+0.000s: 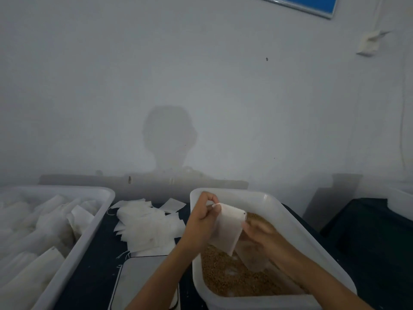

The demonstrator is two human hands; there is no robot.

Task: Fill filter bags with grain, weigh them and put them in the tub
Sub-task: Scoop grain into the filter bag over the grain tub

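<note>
My left hand (204,212) pinches the top edge of a white filter bag (228,227) and holds it over the brown grain (232,278) in a white plastic tub (268,200) on the right. My right hand (260,232) is blurred beside the bag's lower right side, over the grain; what it holds cannot be made out. A pale translucent sheet or scoop (254,257) lies just below it. A white scale (143,283) with a dark outline sits in front, under my left forearm.
A pile of flat empty filter bags (147,224) lies on the dark table between the tubs. A second white tub (89,233) on the left holds several filled white bags. Another white container (400,204) stands at the far right by the wall.
</note>
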